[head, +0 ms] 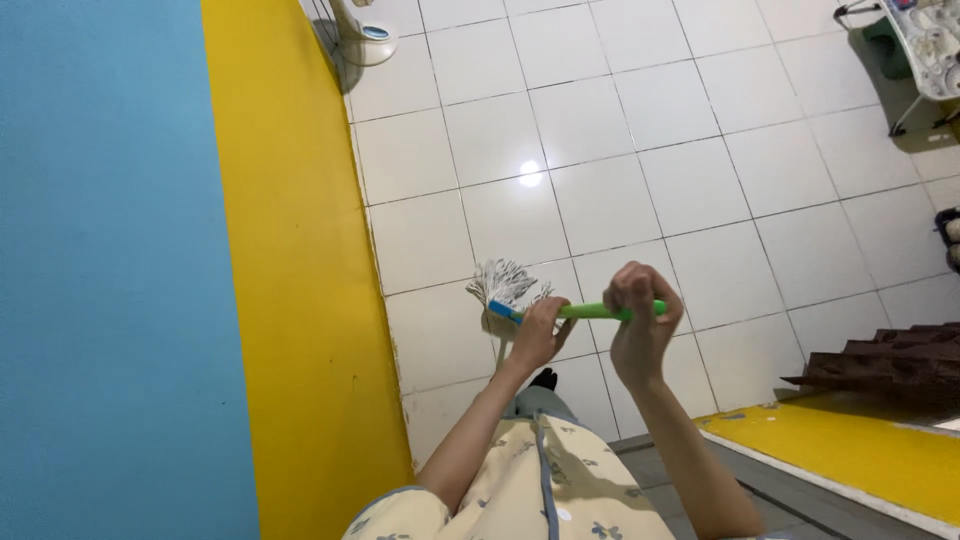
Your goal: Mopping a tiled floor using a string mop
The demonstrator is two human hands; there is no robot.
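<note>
Mop (520, 300) first: it is held out in front of the person, seen almost end-on from above, so its bright green handle (600, 311) looks short and lies nearly level across the view, with the blue collar and the white and grey stringy head (505, 283) at the left end, down by the white tiled floor (620, 130). The head sits close to the foot of the yellow wall (290, 300), probably because the strands are being worked along the edge where tiles meet wall, though from this angle I cannot tell whether they touch the floor or hang just above it.

The blue wall (110, 270) fills the left side, and the yellow band runs beside it. A yellow painted step edge (830, 440) lies at lower right, with dark brown steps (890, 360) just beyond it. A white fan base (365, 35) stands at the top by the wall, and a white rack (935, 50) of small items is at the top right corner, well apart from the mop.

The hands split the load. The right hand (638, 320) is closed fully round the upper end of the handle, fingers curled over it, steering from the top. The left hand (540, 335) is also closed on the handle, lower down near the blue collar, where a grip gives push and control over the head
</note>
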